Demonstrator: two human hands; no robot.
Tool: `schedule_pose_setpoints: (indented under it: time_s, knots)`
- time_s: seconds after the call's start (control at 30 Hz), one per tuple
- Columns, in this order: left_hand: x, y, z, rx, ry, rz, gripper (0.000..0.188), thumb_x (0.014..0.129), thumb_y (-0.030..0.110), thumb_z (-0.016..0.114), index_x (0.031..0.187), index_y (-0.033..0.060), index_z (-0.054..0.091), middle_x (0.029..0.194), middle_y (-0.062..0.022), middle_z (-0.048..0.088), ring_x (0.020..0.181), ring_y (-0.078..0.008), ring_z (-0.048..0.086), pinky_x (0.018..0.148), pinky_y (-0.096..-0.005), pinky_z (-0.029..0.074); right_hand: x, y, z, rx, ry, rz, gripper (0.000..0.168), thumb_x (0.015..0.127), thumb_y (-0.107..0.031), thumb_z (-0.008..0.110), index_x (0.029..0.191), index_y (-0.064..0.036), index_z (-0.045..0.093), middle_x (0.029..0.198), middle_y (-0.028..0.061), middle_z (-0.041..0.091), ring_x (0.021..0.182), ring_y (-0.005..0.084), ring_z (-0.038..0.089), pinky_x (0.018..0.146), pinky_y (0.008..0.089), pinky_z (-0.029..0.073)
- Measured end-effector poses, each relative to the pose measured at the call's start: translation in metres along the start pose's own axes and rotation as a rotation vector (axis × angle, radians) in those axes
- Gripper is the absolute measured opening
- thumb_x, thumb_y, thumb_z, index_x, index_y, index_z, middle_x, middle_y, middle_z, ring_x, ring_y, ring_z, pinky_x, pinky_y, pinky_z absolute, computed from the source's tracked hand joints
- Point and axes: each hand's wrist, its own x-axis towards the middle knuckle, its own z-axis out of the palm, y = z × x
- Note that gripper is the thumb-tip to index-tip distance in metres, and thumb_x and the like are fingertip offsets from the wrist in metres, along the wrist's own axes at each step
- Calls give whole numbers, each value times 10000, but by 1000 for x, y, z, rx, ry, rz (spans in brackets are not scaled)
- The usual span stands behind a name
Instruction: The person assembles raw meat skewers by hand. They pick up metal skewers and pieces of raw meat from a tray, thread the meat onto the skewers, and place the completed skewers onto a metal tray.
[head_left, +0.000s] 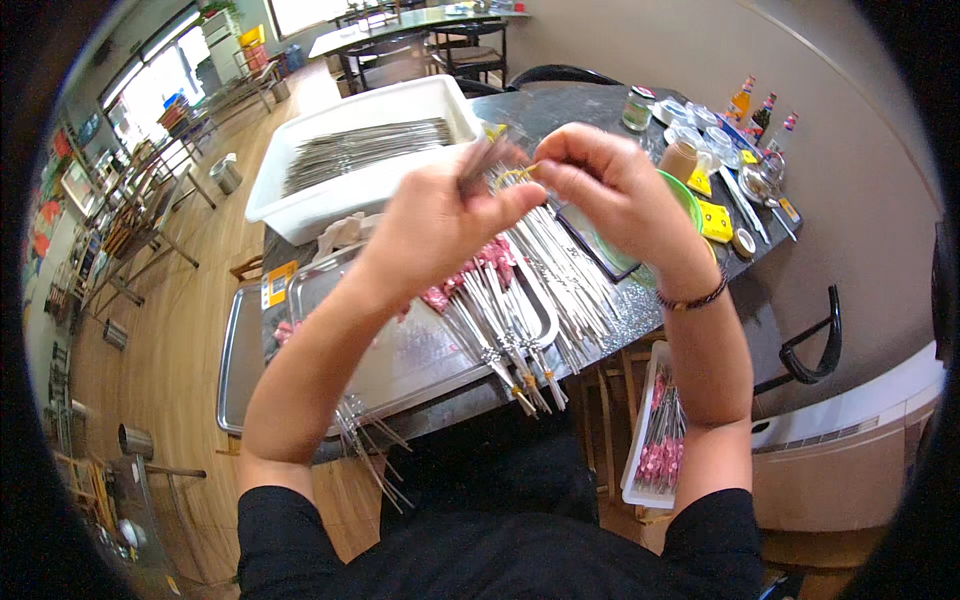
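Raised over the table, my left hand (439, 214) grips a blurred greyish bundle (484, 161), which looks like metal skewers. My right hand (604, 176) pinches a thin yellow rubber band (517, 174) that stretches towards the left hand. Below the hands, bundles of metal skewers (495, 330) with pink meat pieces (435, 298) lie on a steel tray (405, 367). Their handles stick out past the near rim, tied with bands at the ends. Bare metal skewers (574, 289) are spread to the right of the tray. The left forearm covers part of the tray.
A white plastic tub (300, 221) with many skewers stands at the back left. Jars, bottles (742, 101), a tape roll (743, 242) and yellow packets (715, 220) crowd the right side. Low on the right, a white container (634, 480) holds meat skewers beside a black chair (814, 367).
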Motion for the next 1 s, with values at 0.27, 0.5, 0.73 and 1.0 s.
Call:
schedule_pose_setpoints:
  time_s: [0.27,0.5,0.73,1.0]
  knots:
    - [-20,-7,-11,-36,-27,-12,231,974,219,531,909,18,625,696,-17,560,646,-110,520,611,-283,439,-25,-11,64,1269,134,-60,469,998,-340,506,1288,29,492,762,-24,453,642,52,421,742,242,465]
    - [-39,-8,4,503,207,427,252,939,240,554,1100,54,609,932,-212,656,814,-413,641,689,-485,518,-17,-12,92,811,571,21,165,949,-163,625,1016,-18,665,673,-55,541,496,5,376,426,180,281]
    - [-51,-9,-13,640,85,306,261,965,222,524,1102,16,608,957,-215,647,849,-409,630,703,-467,512,-27,-12,80,-63,444,-252,505,829,-162,738,1233,53,524,1059,157,631,926,209,654,809,304,531]
    - [-62,-18,-10,644,40,245,272,986,247,488,1083,16,594,914,-221,636,827,-415,619,687,-467,500,-37,-10,78,-260,292,-286,379,834,-26,613,1204,31,550,1065,213,627,902,260,669,751,333,550]
